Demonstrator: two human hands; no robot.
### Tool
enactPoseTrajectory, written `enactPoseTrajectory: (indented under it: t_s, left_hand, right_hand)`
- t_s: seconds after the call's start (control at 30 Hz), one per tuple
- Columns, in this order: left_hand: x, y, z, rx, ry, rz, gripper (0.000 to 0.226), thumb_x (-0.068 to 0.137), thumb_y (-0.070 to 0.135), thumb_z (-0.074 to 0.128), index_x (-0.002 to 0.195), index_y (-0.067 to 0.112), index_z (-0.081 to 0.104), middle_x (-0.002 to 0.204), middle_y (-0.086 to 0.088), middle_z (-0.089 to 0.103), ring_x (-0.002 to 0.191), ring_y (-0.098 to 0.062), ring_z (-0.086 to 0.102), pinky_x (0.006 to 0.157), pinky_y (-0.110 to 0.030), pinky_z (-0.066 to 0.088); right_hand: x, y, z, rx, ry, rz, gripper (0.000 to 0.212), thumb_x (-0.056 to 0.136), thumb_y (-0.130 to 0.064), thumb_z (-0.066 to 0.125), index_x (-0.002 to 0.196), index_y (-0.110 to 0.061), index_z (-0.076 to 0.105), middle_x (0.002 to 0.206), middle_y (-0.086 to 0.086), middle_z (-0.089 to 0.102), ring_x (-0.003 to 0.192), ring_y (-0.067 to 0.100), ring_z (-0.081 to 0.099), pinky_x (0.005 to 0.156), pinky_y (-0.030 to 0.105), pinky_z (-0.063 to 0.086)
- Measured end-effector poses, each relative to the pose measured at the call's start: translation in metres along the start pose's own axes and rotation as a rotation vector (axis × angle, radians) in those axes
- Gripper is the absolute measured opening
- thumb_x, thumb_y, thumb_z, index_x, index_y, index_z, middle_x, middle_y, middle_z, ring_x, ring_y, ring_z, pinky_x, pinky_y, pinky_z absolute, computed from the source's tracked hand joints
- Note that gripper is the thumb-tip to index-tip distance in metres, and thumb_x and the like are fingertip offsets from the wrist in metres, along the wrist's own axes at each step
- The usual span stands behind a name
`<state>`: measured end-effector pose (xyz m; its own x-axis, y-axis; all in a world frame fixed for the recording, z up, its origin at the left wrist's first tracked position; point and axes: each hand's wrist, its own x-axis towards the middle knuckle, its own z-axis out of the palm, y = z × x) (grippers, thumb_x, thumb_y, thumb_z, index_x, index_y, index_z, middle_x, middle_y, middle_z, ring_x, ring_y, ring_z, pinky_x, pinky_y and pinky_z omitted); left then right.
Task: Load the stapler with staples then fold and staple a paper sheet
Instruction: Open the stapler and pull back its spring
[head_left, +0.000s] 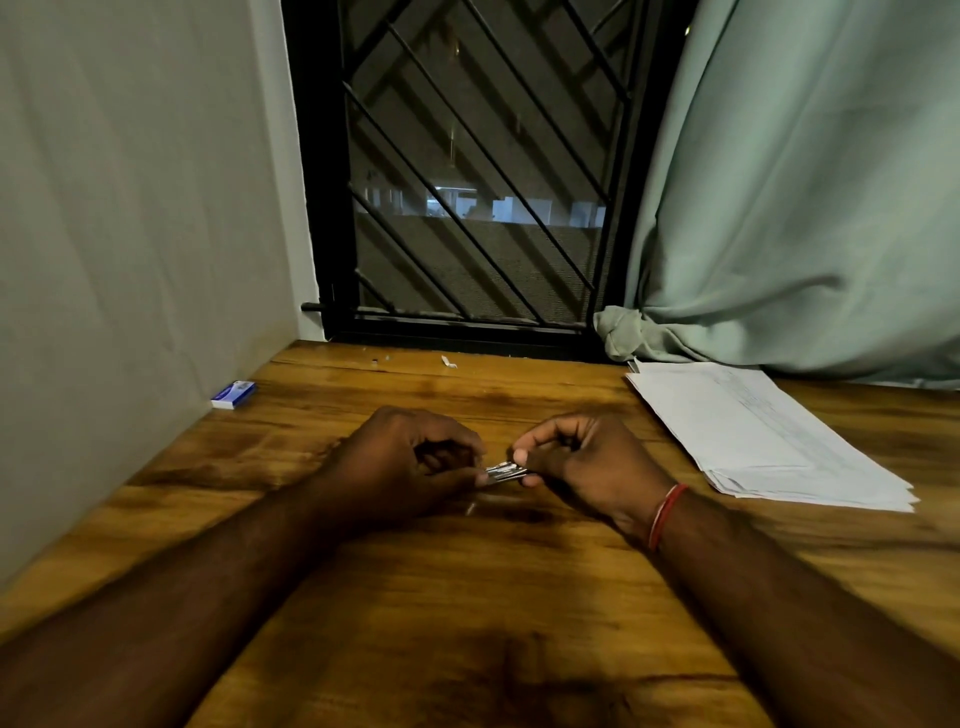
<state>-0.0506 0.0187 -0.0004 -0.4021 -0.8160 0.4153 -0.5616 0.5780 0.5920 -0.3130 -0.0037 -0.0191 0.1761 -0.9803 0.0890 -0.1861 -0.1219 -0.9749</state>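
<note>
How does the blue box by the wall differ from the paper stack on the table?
The blue box is small and blocky; the paper stack is broad, flat and fanned. The box lies far left near the wall, the stack right, by the curtain. Both rest on the table, untouched: the left hand and right hand pinch a metal piece.

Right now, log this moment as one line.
left hand: pinches metal strip | right hand: pinches same strip | blue box: left, by wall | paper stack: right, flat
</note>
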Motion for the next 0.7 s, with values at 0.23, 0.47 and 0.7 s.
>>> enactPoseTrajectory:
  t_s: [0.23,0.47,0.7]
  left_hand:
    - [0.004,0.000,0.003,-0.245,-0.014,-0.163,0.023,0.095,0.051,0.073,0.111,0.036,0.082,0.105,0.012,0.082,0.096,-0.013,0.076,0.087,-0.041,0.063]
    - [0.009,-0.007,0.003,-0.235,-0.116,-0.226,0.041,0.097,0.069,0.062,0.103,0.036,0.084,0.098,-0.008,0.080,0.095,-0.047,0.070,0.078,-0.046,0.056]
    - [0.008,-0.011,-0.003,-0.241,-0.120,-0.265,0.014,0.096,0.042,0.078,0.107,0.037,0.084,0.103,0.009,0.082,0.097,-0.024,0.074,0.083,-0.043,0.058]
  right_hand:
    - [-0.007,-0.008,0.008,-0.014,0.076,-0.083,0.011,0.091,-0.009,0.089,0.100,-0.015,0.086,0.090,0.009,0.084,0.083,0.023,0.084,0.064,0.024,0.059]
    - [-0.009,-0.009,0.011,-0.250,0.234,-0.355,0.013,0.091,-0.023,0.089,0.102,-0.031,0.087,0.098,-0.016,0.083,0.090,0.001,0.076,0.075,0.017,0.059]
    - [-0.009,-0.009,0.006,-0.268,0.178,-0.314,0.014,0.095,-0.020,0.086,0.106,-0.028,0.087,0.089,-0.006,0.084,0.070,0.002,0.072,0.060,0.017,0.052]
